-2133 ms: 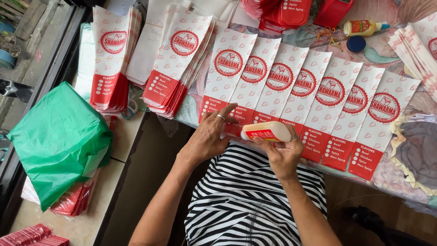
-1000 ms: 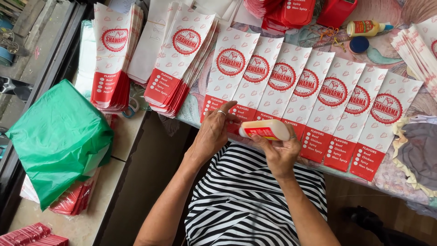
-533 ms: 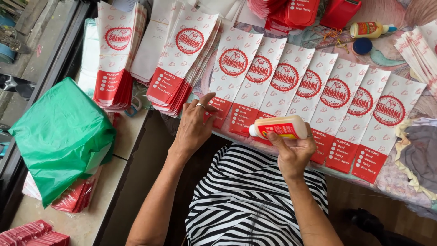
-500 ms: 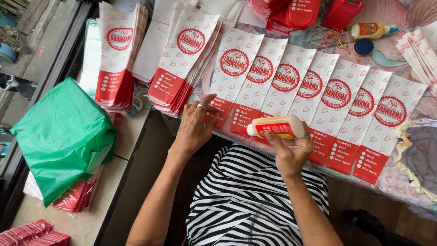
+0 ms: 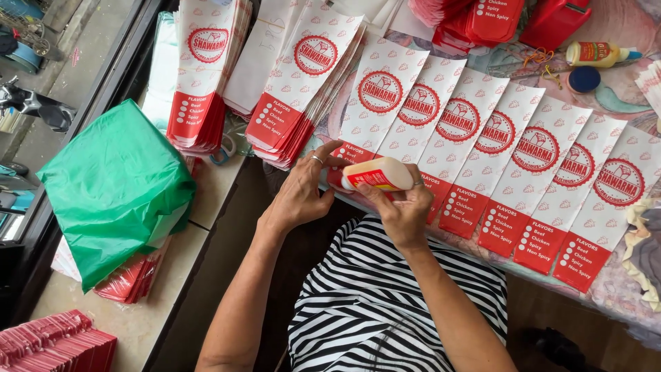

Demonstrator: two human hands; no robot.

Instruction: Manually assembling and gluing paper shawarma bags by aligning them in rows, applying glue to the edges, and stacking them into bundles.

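Observation:
My right hand (image 5: pixel 405 212) holds a white glue bottle (image 5: pixel 379 173) with a red label, lying sideways with its tip pointing left. My left hand (image 5: pixel 301 191), a ring on one finger, rests with spread fingers on the red lower end of the leftmost paper sleeve (image 5: pixel 372 103), its thumb and forefinger at the bottle's tip. That sleeve starts a fanned, overlapping row of white and red printed sleeves (image 5: pixel 544 158) running right along the table edge. The tip itself is hidden by my fingers.
Two stacks of the same sleeves (image 5: pixel 303 83) (image 5: pixel 203 76) lie to the left. A green plastic bag (image 5: pixel 117 186) sits on the side counter, with red bundles (image 5: pixel 48 341) below it. A second glue bottle (image 5: pixel 599 53), a blue cap (image 5: pixel 584 79) and a red dispenser (image 5: pixel 554 24) sit at the back right.
My right hand has brought the glue bottle left, from the middle of the row to the leftmost sleeve. My left hand stayed on that sleeve, and its fingers now meet the bottle's tip.

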